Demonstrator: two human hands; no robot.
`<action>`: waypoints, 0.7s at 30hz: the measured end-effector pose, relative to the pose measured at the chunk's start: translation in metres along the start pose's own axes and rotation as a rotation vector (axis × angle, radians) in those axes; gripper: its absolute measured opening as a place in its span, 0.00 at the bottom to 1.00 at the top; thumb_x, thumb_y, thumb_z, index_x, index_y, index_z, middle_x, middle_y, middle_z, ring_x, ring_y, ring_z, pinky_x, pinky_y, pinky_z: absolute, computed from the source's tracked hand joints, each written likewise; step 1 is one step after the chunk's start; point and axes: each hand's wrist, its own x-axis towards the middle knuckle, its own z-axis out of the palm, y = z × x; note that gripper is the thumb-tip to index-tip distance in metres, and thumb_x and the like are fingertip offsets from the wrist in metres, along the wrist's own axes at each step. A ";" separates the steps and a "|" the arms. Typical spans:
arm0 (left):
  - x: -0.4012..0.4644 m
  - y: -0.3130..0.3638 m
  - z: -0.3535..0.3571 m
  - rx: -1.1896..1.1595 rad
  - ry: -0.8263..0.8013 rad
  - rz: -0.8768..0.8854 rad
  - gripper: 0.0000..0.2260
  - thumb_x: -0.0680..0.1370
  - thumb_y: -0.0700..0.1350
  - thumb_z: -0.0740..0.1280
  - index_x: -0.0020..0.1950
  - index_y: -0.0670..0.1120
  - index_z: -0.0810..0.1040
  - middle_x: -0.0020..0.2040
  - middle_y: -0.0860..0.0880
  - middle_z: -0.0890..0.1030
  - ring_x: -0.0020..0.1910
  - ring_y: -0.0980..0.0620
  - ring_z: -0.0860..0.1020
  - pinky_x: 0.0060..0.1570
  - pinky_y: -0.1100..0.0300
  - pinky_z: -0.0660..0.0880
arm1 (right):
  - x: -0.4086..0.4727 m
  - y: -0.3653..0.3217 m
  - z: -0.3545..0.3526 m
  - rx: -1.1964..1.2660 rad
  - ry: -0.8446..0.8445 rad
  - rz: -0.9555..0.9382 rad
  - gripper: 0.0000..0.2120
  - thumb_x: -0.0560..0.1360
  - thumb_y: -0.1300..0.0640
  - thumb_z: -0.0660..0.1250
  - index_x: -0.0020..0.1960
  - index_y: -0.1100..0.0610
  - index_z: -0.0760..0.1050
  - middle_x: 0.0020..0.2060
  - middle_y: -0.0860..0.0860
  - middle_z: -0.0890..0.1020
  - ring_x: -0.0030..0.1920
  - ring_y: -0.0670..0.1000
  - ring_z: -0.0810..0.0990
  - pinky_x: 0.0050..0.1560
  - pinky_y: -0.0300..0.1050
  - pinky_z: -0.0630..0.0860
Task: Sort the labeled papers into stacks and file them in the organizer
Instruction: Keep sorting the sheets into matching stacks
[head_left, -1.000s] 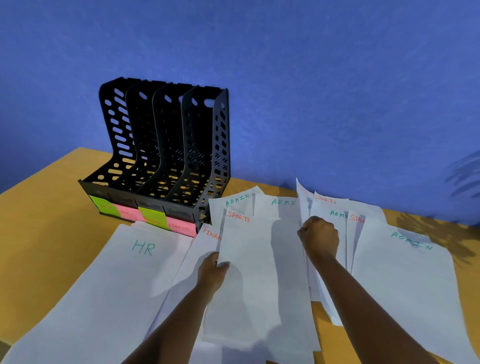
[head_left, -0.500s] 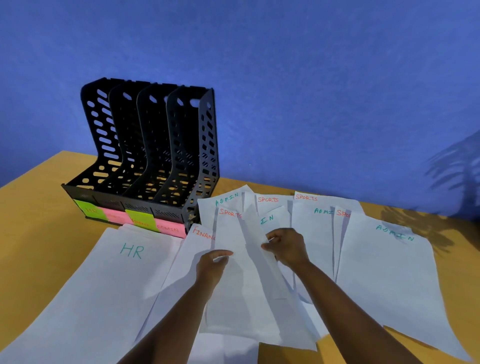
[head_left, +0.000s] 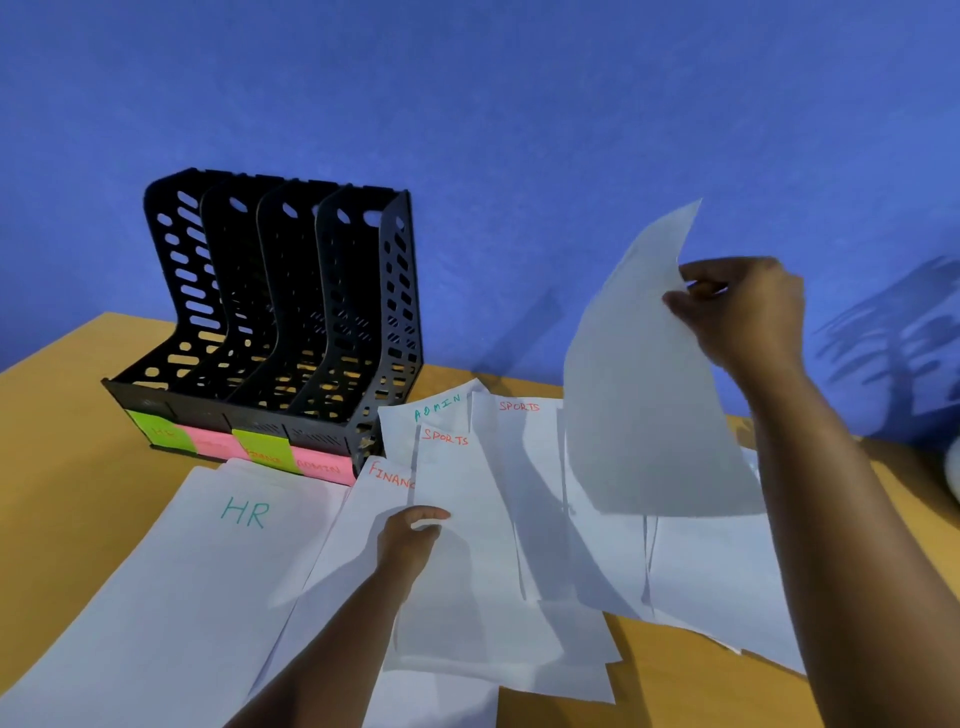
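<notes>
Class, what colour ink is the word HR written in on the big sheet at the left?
Green, teal-leaning, on the white HR sheet, shown in the head view.

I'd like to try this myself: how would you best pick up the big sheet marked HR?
Probably by its right edge, coming in from the right. The HR sheet lies flat on the table, and that edge rests on neighbouring paper, so fingers could slip under it. The left hand is close by, though now holding a SPORTS sheet.

Wooden table (head_left: 62, 467), tan top, runs from 9 o'clock across to 3 o'clock. Blue wall (head_left: 519, 130) behind, filling 12 o'clock. Leafy shadow (head_left: 893, 343) on wall at 3 o'clock.
</notes>
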 end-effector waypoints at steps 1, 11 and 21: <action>0.001 0.000 0.000 0.010 0.006 -0.002 0.13 0.74 0.32 0.64 0.40 0.48 0.81 0.53 0.43 0.83 0.44 0.50 0.78 0.37 0.75 0.71 | 0.001 -0.003 -0.003 -0.081 0.027 -0.051 0.07 0.68 0.62 0.67 0.45 0.62 0.81 0.31 0.58 0.79 0.34 0.57 0.77 0.37 0.45 0.70; 0.005 0.001 0.004 0.017 0.010 -0.014 0.11 0.76 0.32 0.63 0.43 0.44 0.82 0.57 0.42 0.82 0.54 0.44 0.78 0.51 0.62 0.72 | -0.044 0.028 0.068 -0.697 -0.363 -0.198 0.12 0.73 0.71 0.59 0.54 0.65 0.76 0.54 0.60 0.78 0.54 0.61 0.79 0.50 0.50 0.76; 0.003 0.006 0.009 -0.008 0.011 -0.030 0.10 0.76 0.33 0.63 0.48 0.42 0.83 0.58 0.42 0.81 0.57 0.44 0.77 0.56 0.60 0.73 | -0.113 0.107 0.135 -0.745 -0.721 -0.040 0.15 0.75 0.69 0.59 0.60 0.62 0.74 0.58 0.57 0.77 0.59 0.57 0.79 0.58 0.46 0.75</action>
